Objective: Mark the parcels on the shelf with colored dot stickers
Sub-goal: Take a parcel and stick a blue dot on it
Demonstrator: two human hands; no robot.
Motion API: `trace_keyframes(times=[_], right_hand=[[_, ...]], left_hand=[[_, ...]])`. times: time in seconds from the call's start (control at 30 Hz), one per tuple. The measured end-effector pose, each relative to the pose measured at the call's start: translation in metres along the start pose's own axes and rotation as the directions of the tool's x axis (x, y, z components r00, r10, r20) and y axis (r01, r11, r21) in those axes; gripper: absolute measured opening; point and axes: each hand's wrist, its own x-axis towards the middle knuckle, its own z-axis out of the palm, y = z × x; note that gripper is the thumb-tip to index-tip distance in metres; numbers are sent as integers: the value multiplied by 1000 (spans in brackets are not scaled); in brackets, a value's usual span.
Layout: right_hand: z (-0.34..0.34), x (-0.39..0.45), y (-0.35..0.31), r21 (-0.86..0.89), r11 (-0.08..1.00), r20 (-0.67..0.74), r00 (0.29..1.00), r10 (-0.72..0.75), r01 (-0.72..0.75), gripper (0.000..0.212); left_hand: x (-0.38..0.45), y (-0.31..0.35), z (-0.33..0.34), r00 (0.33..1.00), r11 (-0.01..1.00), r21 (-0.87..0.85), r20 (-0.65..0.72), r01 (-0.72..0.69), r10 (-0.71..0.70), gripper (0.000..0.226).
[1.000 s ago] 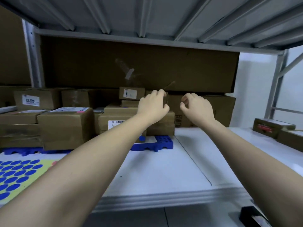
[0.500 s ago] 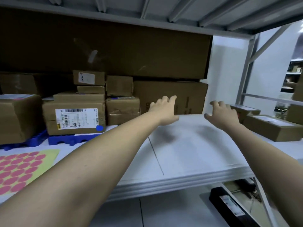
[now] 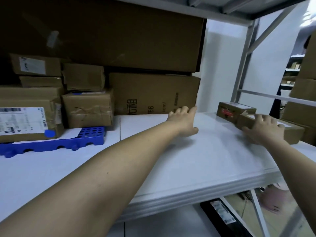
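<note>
On the white shelf [image 3: 196, 161], left: taped brown parcel with blue dot sticker [image 3: 49, 133]. Left hand [image 3: 183, 121] hovers mid-shelf, fingers spread, empty. Right hand [image 3: 264, 130] lies spread over a long brown cardboard parcel [image 3: 290, 132]. Risk: hasty drag knocks neighbouring box [image 3: 234, 109]

Large carton [image 3: 153, 94]: "66", "com/" (sideways); other labels illegible.

My feed is dim and bluish, brightest on the white shelf [image 3: 213, 151], which throws a soft glare. The big carton [image 3: 119, 31] up top sinks into shadow. Soft shadows lie under both arms. I see motion blur on the right hand [image 3: 263, 129], and straight posts bow at the edges.
</note>
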Motion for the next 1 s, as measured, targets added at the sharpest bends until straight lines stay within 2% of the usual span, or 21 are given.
trace_keyframes(times=[0.17, 0.47, 0.6, 0.67, 0.7, 0.73, 0.8, 0.83, 0.93, 1.0], right_hand=[[16, 14, 25, -21, 1000, -57, 998, 16, -17, 67], [31, 14, 29, -153, 988, -154, 987, -39, 15, 45], [30, 5, 24, -139, 980, -226, 959, -170, 141, 44], [25, -3, 20, -95, 969, -294, 923, -247, 229, 54], [19, -5, 17, -86, 966, -285, 923, -260, 245, 60], [12, -5, 13, -64, 969, -230, 942, -245, 237, 63], [-1, -3, 8, -2, 990, -6, 990, -144, 144, 72], [-7, 0, 7, 24, 996, 108, 990, -89, 86, 79], [-17, 6, 12, 22, 999, 334, 942, 28, -38, 95], [-23, 7, 14, -55, 997, 409, 910, 65, -46, 98]], left_hand=[[18, 20, 23, 999, 999, 3, 34, -40, 40, 78], [34, 41, 39, 995, 997, -5, 64, -80, 80, 79], [32, 41, 39, 995, 997, -8, 53, -80, 81, 77], [30, 41, 39, 996, 997, -14, 44, -80, 80, 76], [28, 40, 38, 996, 997, -15, 42, -79, 79, 76], [27, 40, 37, 996, 997, -15, 43, -75, 76, 76], [24, 39, 35, 997, 998, -13, 49, -66, 66, 75], [23, 39, 33, 997, 998, -12, 53, -62, 63, 75], [17, 38, 28, 996, 998, -4, 63, -64, 64, 75], [14, 34, 24, 996, 998, -3, 69, -63, 63, 75]])
